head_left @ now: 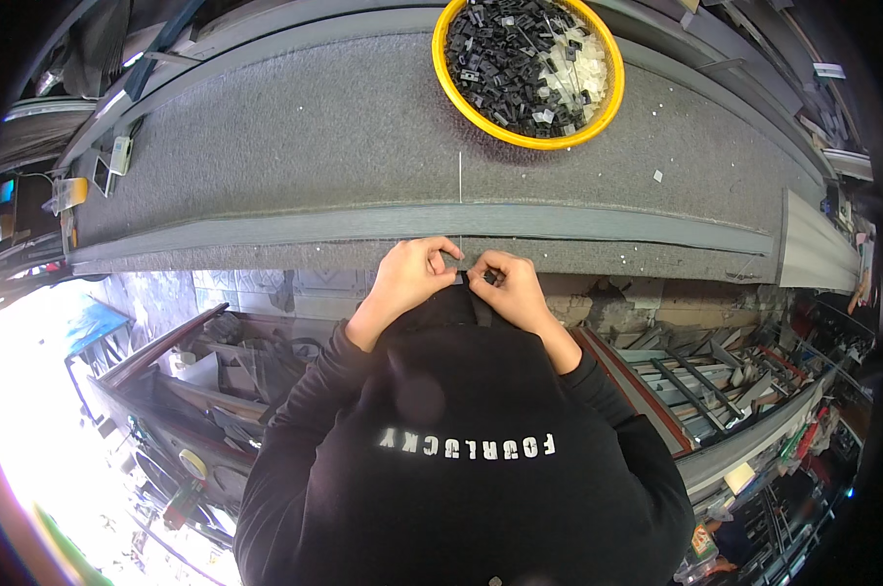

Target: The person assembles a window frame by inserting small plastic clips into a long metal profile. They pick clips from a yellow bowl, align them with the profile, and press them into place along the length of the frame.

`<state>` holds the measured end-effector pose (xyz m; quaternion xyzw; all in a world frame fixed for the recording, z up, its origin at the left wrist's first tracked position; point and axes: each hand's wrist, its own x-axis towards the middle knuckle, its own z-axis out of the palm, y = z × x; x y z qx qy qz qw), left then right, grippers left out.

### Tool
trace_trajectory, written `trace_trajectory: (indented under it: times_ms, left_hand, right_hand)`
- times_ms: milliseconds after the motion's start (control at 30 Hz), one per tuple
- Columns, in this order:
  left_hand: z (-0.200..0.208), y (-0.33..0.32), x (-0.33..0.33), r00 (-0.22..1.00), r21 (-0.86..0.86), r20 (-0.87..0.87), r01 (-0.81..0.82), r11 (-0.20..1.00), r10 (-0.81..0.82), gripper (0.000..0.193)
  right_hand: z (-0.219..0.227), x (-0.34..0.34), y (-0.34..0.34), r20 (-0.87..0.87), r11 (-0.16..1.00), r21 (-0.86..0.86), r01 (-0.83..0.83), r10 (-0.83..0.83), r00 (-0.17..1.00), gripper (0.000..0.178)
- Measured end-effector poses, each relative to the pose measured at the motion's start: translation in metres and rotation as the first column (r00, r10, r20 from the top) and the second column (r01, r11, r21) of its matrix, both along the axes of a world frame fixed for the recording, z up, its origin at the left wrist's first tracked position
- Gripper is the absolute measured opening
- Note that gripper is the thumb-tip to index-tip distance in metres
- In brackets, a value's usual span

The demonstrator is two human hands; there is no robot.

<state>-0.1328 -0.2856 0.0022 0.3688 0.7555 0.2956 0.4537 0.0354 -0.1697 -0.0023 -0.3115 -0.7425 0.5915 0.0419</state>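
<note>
My left hand [409,274] and my right hand [510,290] are close together at the near edge of the grey-covered bench, just in front of my chest. The left fingers are curled in, thumb and forefinger near each other; what they hold, if anything, is too small to make out. Between the right thumb and fingers is a small black plastic piece [489,277], partly hidden by them. Beyond the hands, a thin pale wire-like strip [460,176] points straight away from me. A long grey metal profile [354,222] lies across the bench behind my fingertips.
A round yellow basket [533,143] at the far side holds many black plastic pieces [500,73] and translucent white ones [580,78]. Small pale scraps dot the grey bench cover [295,117]. Racks of metal lengths [720,376] stand below at right, more clutter at left.
</note>
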Motion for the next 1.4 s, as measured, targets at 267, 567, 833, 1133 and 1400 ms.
trace_trajectory:
  times_ms: [267, 567, 833, 1133, 1400]
  left_hand:
    - [0.001, 0.001, 0.001, 0.999, 0.002, -0.026, -0.022, 1.0, 0.022, 0.022]
    - [0.028, -0.045, -0.056, 0.844, -0.14, -0.484, -0.336, 0.931, 0.232, 0.026]
    - [0.038, -0.044, -0.077, 0.622, 0.096, -0.767, -0.133, 0.986, 0.159, 0.032]
    - [0.005, 0.018, -0.032, 0.721, 0.296, -0.693, 0.283, 0.912, 0.001, 0.05]
    - [-0.016, 0.006, -0.021, 0.715, 0.436, -0.681, 0.22, 0.872, 0.16, 0.053]
  right_hand:
    - [-0.001, -0.008, 0.003, 0.069, 0.999, 0.03, -0.033, 0.031, 0.997, 0.016]
    - [0.003, -0.018, 0.01, 0.218, 0.995, -0.019, -0.102, 0.104, 0.97, 0.023]
    - [-0.007, -0.028, 0.014, 0.204, 0.999, -0.035, -0.023, 0.03, 0.978, 0.022]
    - [0.02, -0.019, 0.031, 0.101, 0.97, 0.211, -0.121, 0.102, 0.99, 0.025]
    - [0.014, -0.069, 0.053, -0.131, 0.912, 0.406, 0.056, -0.002, 0.991, 0.017]
